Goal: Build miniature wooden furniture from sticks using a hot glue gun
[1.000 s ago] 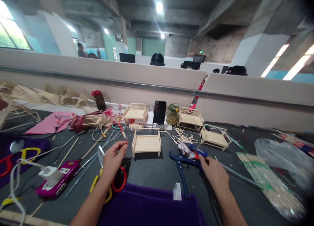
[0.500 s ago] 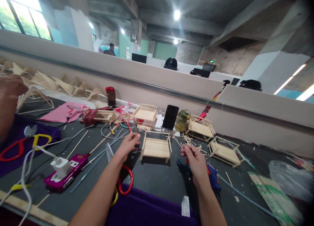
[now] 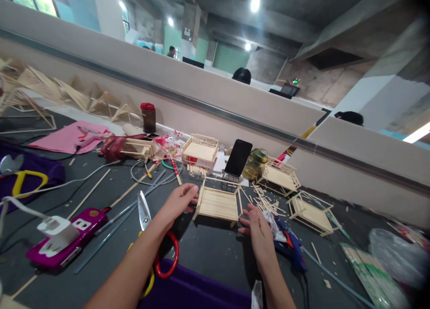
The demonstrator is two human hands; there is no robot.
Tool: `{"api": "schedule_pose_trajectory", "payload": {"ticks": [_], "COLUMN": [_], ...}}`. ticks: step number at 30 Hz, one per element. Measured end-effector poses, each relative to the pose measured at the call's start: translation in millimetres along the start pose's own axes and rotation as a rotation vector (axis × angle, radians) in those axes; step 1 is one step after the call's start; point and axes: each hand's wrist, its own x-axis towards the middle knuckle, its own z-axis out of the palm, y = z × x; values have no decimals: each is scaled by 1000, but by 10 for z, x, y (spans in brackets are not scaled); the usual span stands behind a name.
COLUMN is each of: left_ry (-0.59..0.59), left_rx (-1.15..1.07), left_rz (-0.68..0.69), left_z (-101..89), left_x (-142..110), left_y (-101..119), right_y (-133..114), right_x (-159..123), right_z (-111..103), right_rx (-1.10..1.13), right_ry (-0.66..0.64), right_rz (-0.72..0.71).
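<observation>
Near mid-frame, left hand (image 3: 180, 199) and right hand (image 3: 258, 227), loose and unclamped, are bracketing a wooden model (image 3: 218, 203) needing gentle, even pressure.

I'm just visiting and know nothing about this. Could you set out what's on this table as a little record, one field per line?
Left hand: fingers loosely curled beside the small wooden frame; contact unclear
Right hand: open, by the frame's other side; contact unclear
Frame: upright on the dark table, between the hands
Behind it: black phone, propped up
Right of right hand: blue glue gun
Beyond right hand: loose sticks
By left forearm: scissors
Far left: purple power strip
</observation>
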Motion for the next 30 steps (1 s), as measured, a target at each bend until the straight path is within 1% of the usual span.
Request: {"api": "schedule_pose_trajectory", "payload": {"ticks": [4, 9, 12, 15, 23, 30], "left_ry": [-30, -99, -103, -109, -50, -89], "left_rx": [-14, -10, 6, 61, 173, 221], "left_rz": [-27, -73, -86, -70, -44, -32], "left_z": [23, -13, -29, -39, -14, -14], "left_x": [-31, -49, -54, -55, -40, -15], "left_y": [15, 52, 64, 72, 84, 67], "right_y": [21, 52, 38, 15, -39, -97], "right_x": [-10, -22, -48, -71, -77, -86], "right_z": [-43, -45, -29, -20, -40, -50], "right_rx": [-67, -124, -136, -133, -220, -240], "right_ry": [5, -17, -44, -78, -108, -114], "right_rz": [2, -13, -12, -20, -51, -41]}}
